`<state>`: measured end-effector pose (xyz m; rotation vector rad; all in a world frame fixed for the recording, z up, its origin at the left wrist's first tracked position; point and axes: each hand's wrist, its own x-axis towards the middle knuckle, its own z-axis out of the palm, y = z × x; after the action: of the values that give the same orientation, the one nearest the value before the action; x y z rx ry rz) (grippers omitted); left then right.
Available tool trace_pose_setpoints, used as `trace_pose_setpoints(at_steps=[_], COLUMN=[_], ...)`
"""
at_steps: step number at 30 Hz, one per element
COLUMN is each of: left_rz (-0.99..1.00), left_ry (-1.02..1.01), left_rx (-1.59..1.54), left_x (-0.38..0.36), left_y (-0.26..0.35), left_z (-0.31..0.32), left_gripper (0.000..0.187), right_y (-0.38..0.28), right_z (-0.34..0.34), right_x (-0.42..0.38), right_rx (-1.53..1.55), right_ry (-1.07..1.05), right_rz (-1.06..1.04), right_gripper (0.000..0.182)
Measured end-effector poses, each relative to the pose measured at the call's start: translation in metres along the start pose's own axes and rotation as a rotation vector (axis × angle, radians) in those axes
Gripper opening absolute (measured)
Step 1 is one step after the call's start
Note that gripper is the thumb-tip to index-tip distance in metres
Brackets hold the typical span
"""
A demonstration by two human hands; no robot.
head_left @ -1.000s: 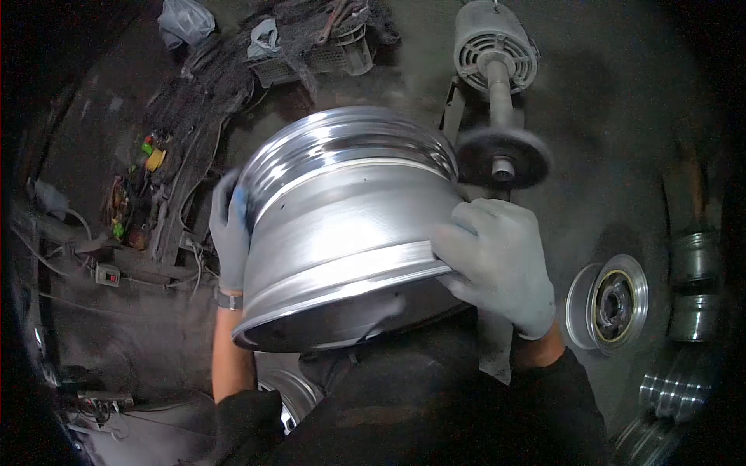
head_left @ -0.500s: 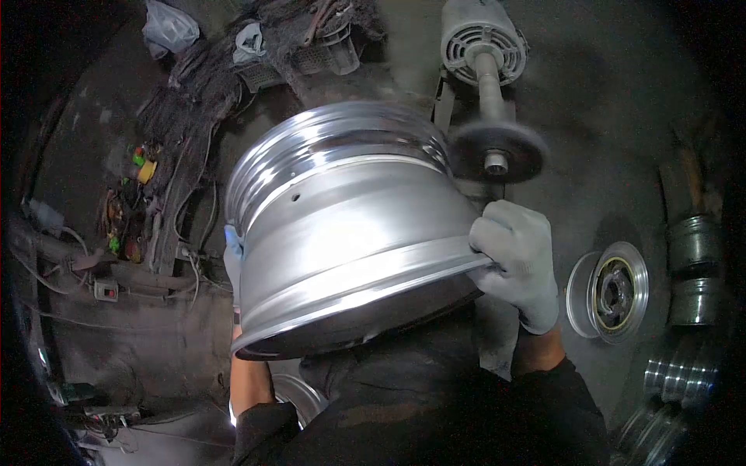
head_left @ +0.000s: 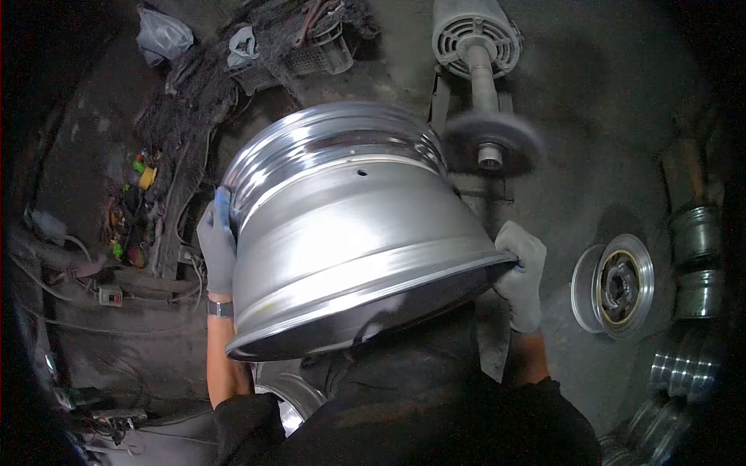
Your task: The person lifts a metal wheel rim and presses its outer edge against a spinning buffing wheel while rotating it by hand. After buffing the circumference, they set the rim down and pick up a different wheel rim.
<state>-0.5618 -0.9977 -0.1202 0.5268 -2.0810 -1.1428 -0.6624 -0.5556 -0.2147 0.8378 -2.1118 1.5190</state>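
Note:
A large silver wheel rim [head_left: 342, 225] is held up in front of my body, its shiny polished lip at the far end and its duller barrel toward me. A small valve hole shows in the barrel near the lip. My left hand [head_left: 217, 237], in a grey glove with blue on the fingers, grips the rim's far left edge. My right hand [head_left: 522, 268], gloved too, is closed around the near right edge. Just beyond the rim's right side is a dark polishing wheel [head_left: 497, 144], blurred as if spinning, on a motor shaft.
The motor [head_left: 475, 39] stands at the back. Another wheel rim [head_left: 618, 287] rests on the right, with several stacked rims [head_left: 684, 365] beyond it. A grey basket [head_left: 291, 70] and a switch box [head_left: 110, 295] are at the left. A further rim [head_left: 291, 396] lies below me.
The wheel rim has turned, carrying its valve hole to the right. My left hand has come more into view, and my right hand has shifted slightly down and right along the edge.

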Motion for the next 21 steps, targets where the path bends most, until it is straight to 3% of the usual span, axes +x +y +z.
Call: trace_pose_setpoints(at_steps=[10, 12, 14, 18, 20, 21], left_rz=[-0.053, -0.054, 0.041, -0.029, 0.214, 0.213], left_ry=[-0.118, -0.125, -0.106, -0.105, -0.013, -0.011], left_rx=[0.21, 0.215, 0.19, 0.189, 0.132, 0.137], left_x=[0.013, 0.016, 0.014, 0.005, -0.003, 0.001], left_y=[0.068, 0.068, 0.06, 0.057, 0.046, 0.039], left_z=[0.023, 0.024, 0.021, 0.017, 0.015, 0.011], left_gripper=[0.05, 0.05, 0.049, 0.046, 0.042, 0.042], right_y=[0.032, 0.022, -0.022, -0.103, -0.108, -0.11], right_z=[0.024, 0.017, -0.006, -0.01, -0.006, -0.003], right_x=[-0.049, -0.032, 0.014, 0.089, 0.092, 0.092], right_rx=[0.167, 0.049, -0.103, -0.263, -0.303, -0.346], right_ry=[0.17, 0.113, -0.08, -0.307, -0.338, -0.374], right_rz=[0.223, 0.105, -0.025, -0.474, -0.484, -0.48], right_gripper=[0.027, 0.03, 0.03, 0.027, 0.027, 0.026])
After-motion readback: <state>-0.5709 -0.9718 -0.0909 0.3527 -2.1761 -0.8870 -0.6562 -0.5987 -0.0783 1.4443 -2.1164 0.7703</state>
